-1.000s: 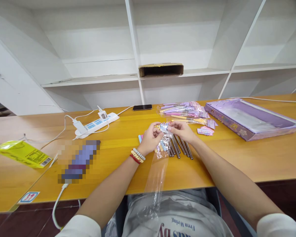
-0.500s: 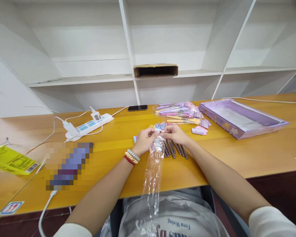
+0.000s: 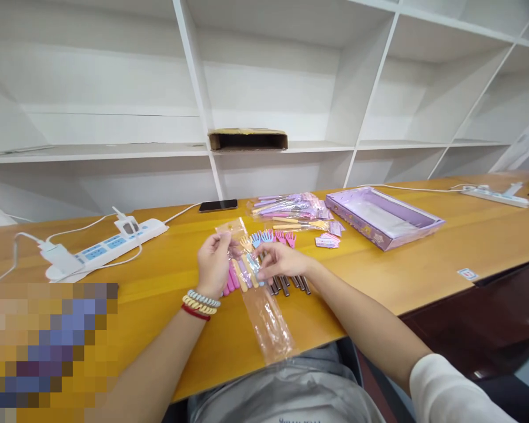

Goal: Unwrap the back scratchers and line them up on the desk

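Note:
My left hand (image 3: 214, 261) pinches the upper end of a long clear plastic bag (image 3: 268, 323), which hangs down toward the table's front edge. My right hand (image 3: 277, 260) is beside it on the right, fingers bent and close to the bag; whether they grip anything is unclear. Behind and under the bag lie coloured handles (image 3: 238, 276) in pink, yellow and purple. Small fork-like heads in blue and pink (image 3: 285, 238) lie just beyond my right hand, with dark metal rods (image 3: 285, 286) below it.
Bagged items (image 3: 291, 205) and small cards (image 3: 327, 241) lie behind my hands. A purple tray-like box (image 3: 383, 241) sits to the right. A phone (image 3: 218, 205) and a power strip (image 3: 114, 247) are at the left. A cardboard box (image 3: 247, 140) rests on the shelf.
The view has turned to the right. My hands have moved apart, and the bag's upper end is now spread out in my left hand.

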Demonstrator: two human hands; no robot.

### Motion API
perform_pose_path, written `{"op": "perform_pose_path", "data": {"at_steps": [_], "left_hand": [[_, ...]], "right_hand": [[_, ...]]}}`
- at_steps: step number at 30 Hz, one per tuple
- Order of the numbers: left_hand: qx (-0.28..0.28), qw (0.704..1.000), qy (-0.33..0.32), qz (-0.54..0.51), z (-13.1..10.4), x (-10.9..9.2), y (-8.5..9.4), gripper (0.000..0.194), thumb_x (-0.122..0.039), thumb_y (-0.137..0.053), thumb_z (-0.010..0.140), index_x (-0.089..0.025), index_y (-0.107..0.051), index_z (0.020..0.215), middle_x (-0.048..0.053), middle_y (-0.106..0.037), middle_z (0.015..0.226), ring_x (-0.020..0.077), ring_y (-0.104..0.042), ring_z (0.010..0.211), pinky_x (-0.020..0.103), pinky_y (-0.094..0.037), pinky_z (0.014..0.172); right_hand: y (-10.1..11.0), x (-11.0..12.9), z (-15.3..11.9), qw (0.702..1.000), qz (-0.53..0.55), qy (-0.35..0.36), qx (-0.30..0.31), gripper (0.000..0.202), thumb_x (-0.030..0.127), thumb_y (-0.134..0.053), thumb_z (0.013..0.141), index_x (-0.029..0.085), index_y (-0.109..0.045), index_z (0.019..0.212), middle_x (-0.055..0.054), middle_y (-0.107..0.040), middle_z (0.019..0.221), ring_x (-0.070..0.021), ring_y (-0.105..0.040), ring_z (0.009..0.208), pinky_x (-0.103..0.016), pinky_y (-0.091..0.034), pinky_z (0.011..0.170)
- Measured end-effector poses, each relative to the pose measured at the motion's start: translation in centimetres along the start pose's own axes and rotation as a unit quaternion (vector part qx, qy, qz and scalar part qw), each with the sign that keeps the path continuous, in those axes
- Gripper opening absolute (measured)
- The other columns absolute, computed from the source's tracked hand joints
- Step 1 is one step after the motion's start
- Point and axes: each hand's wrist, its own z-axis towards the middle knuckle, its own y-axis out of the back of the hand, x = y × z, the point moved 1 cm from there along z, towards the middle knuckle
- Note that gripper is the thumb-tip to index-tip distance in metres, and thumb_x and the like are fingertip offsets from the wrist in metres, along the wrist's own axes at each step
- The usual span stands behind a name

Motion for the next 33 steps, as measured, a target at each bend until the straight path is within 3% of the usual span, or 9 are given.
{"op": "perform_pose_path", "data": {"at_steps": [2,4,9,12,15,18,20,27,33], "left_hand": [[0.025,0.998,0.010,-0.060,0.1,-0.2,0.0,0.034,-0.046,-0.060,0.073,-0.017,-0.053,0.090,0.001,-0.062,0.076,0.0117,-0.058,0.059,0.026,-0.047,0.058],[0.078,0.993,0.015,-0.087,0.0,-0.3,0.1,0.039,-0.047,-0.056,0.076,-0.018,-0.049,0.101,0.004,-0.063,0.087,0.0143,-0.061,0.066,0.029,-0.048,0.063],[0.137,0.990,-0.015,0.007,-0.3,0.3,0.3,0.040,-0.042,-0.057,0.078,-0.018,-0.048,0.108,0.006,-0.061,0.096,0.0140,-0.060,0.073,0.028,-0.047,0.066],[0.135,0.988,-0.033,0.063,-0.1,0.8,0.4,0.036,-0.040,-0.060,0.076,-0.018,-0.051,0.104,0.004,-0.060,0.092,0.0133,-0.058,0.073,0.029,-0.047,0.068],[0.131,0.984,-0.048,0.106,0.1,0.9,0.6,0.036,-0.041,-0.062,0.074,-0.019,-0.052,0.102,0.003,-0.059,0.092,0.0152,-0.058,0.078,0.031,-0.049,0.073],[0.139,0.977,-0.071,0.143,0.1,0.9,0.9,0.036,-0.042,-0.062,0.073,-0.021,-0.052,0.101,0.004,-0.059,0.093,0.0185,-0.058,0.085,0.035,-0.049,0.079],[0.145,0.971,-0.089,0.168,0.1,1.0,1.1,0.036,-0.042,-0.061,0.074,-0.021,-0.052,0.101,0.005,-0.059,0.093,0.0204,-0.058,0.087,0.037,-0.048,0.081],[0.154,0.947,-0.144,0.242,0.0,1.6,1.5,0.036,-0.042,-0.062,0.071,-0.023,-0.055,0.101,0.005,-0.062,0.091,0.0226,-0.059,0.083,0.038,-0.049,0.078],[0.147,0.928,-0.174,0.295,-0.5,1.3,1.2,0.034,-0.042,-0.060,0.073,-0.024,-0.054,0.101,0.003,-0.062,0.089,0.0206,-0.060,0.079,0.037,-0.050,0.076]], "right_hand": [[0.3,1.1,-0.3,0.998,0.015,0.026,-0.049,0.045,0.026,-0.074,0.059,0.019,-0.045,0.093,0.004,-0.061,0.058,-0.0098,-0.055,0.044,-0.019,-0.038,0.044],[1.8,3.2,-1.1,0.985,0.009,0.080,-0.154,0.038,0.024,-0.071,0.062,0.019,-0.046,0.090,0.006,-0.058,0.055,-0.0085,-0.053,0.044,-0.018,-0.036,0.043],[11.0,10.6,-6.2,0.908,-0.097,0.135,-0.386,0.025,0.020,-0.067,0.067,0.017,-0.054,0.088,0.006,-0.051,0.054,-0.0066,-0.048,0.041,-0.018,-0.034,0.039],[18.3,13.3,-10.1,0.862,-0.175,0.064,-0.472,0.023,0.015,-0.065,0.069,0.014,-0.057,0.090,0.002,-0.053,0.058,-0.0051,-0.043,0.038,-0.018,-0.030,0.036],[24.6,13.4,-13.3,0.799,-0.290,-0.066,-0.522,0.024,0.016,-0.063,0.074,0.011,-0.058,0.096,0.003,-0.051,0.054,-0.0028,-0.035,0.035,-0.018,-0.024,0.035],[28.8,11.4,-15.5,0.709,-0.453,-0.239,-0.484,0.032,0.020,-0.061,0.078,0.012,-0.057,0.109,0.000,-0.057,0.061,-0.0027,-0.036,0.036,-0.019,-0.032,0.040],[30.4,9.5,-16.5,0.676,-0.498,-0.294,-0.457,0.042,0.020,-0.062,0.077,0.012,-0.054,0.117,-0.002,-0.062,0.066,-0.0052,-0.042,0.039,-0.021,-0.037,0.044],[31.6,4.0,-18.6,0.617,-0.601,-0.341,-0.377,0.046,0.027,-0.060,0.076,0.011,-0.054,0.119,-0.014,-0.064,0.097,-0.0170,-0.059,0.077,-0.024,-0.043,0.067],[30.9,1.1,-19.6,0.615,-0.645,-0.365,-0.269,0.026,0.025,-0.054,0.079,0.015,-0.069,0.098,-0.012,-0.064,0.105,-0.0190,-0.058,0.092,-0.025,-0.042,0.078]]}}
